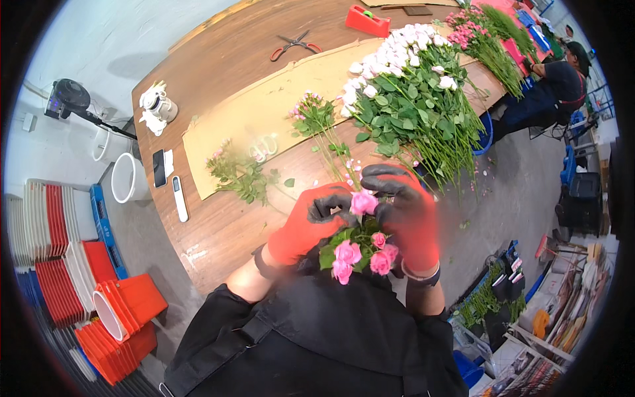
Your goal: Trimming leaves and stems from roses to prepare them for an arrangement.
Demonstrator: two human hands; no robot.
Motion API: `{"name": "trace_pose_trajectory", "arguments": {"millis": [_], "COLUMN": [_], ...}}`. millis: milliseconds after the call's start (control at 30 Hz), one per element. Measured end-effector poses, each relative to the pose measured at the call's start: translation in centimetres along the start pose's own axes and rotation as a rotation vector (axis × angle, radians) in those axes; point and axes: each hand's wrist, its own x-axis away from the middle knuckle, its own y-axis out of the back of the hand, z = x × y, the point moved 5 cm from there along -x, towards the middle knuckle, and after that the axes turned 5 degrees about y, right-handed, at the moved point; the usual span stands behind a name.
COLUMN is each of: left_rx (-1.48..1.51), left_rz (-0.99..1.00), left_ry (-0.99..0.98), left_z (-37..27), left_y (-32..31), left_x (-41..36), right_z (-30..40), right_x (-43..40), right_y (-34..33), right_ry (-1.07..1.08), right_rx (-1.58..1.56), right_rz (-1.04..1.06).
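A spray of pink roses (347, 252) with green leaves is held close to my black apron, blooms toward me. My left hand (312, 223), in a red glove with dark coating, has thumb and fingers closed at the stem below the upper pink bloom (363, 202). My right hand (409, 213), gloved alike, curls around that bloom's other side; whether its fingertips grip it is hidden. Loose pink petals (353, 166) lie just beyond my hands. A small pink spray (313, 116) and another bunch (240, 171) rest on the cardboard sheet (263, 114).
Pale pink roses (416, 84) are heaped on the wooden table (223, 248). Scissors (296, 45), a red tape dispenser (367, 21) and a phone (159, 167) lie farther off. Orange buckets (126, 307) stand lower left. A co-worker (550, 92) sits at right.
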Motion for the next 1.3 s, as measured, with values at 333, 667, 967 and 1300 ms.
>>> {"name": "trace_pose_trajectory", "arguments": {"millis": [333,667,967,1300], "left_rx": [-0.248,0.192,-0.177,-0.039], "left_rz": [-0.257,-0.133,-0.219,-0.123], "left_ry": [-0.230,0.051,-0.151,-0.085], "left_z": [-0.6,3.5,0.8,2.5], "left_y": [0.1,0.9,-1.1,-1.2], "left_x": [0.2,0.1,-0.8,-1.2], "right_z": [1.6,-1.7,2.8,-1.6], "right_x": [1.3,2.9,2.0,4.1], "right_y": [-1.8,-0.4,-0.4,2.0], "right_ry": [0.115,-0.309,0.030,-0.171], "right_rx": [0.278,-0.236,0.490,-0.187], "right_rz": [-0.226,-0.309,-0.176,-0.330]}}
